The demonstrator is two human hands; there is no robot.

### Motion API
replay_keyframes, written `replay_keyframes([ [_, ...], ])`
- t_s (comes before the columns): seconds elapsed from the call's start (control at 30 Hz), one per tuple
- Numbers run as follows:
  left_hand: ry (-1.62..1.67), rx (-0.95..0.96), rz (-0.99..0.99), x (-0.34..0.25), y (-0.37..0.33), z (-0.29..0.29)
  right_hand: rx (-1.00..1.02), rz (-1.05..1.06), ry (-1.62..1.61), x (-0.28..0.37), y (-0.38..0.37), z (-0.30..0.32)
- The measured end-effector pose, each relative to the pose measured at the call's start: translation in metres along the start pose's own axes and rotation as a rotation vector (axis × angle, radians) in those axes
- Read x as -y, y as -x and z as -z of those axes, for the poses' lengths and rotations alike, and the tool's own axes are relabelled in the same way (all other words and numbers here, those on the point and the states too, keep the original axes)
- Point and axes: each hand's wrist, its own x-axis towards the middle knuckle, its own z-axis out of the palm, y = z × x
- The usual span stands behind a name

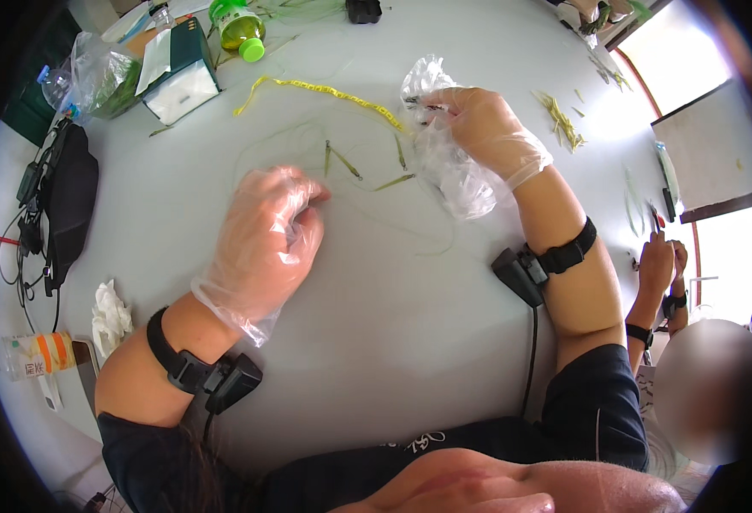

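Note:
My left hand [265, 227], in a clear plastic glove, hovers over the grey table with its fingers curled in and the thumb close to them; whatever lies between them cannot be made out. My right hand [483, 128], gloved the same way, pinches a small dark thing [412, 101] at a crumpled clear plastic bag [461, 184]. Between the hands lie several slender green pieces with dark tips [343, 162], among fine, pale green strands [436, 252]. A yellow tape measure [333, 91] curves along the table just beyond them.
At the far left stand a dark green and white box [183, 77], a green-capped bottle [241, 34] and a plastic bag with greenery [106, 77]. A black pouch with cables [68, 197], crumpled tissue [111, 312] and a bottle [34, 355] lie left. Yellowish strips [562, 124] and another person's hands [660, 256] are right.

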Motion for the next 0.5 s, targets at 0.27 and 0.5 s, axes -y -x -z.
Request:
replay_keyframes([
  [0.27,0.073,0.046,0.033,0.000,0.001,0.001,-0.099,0.097,0.094,-0.009,-0.003,-0.007],
  [0.5,0.116,0.038,0.025,0.001,0.000,0.000,-0.301,0.172,-0.032,-0.012,-0.002,-0.005],
])
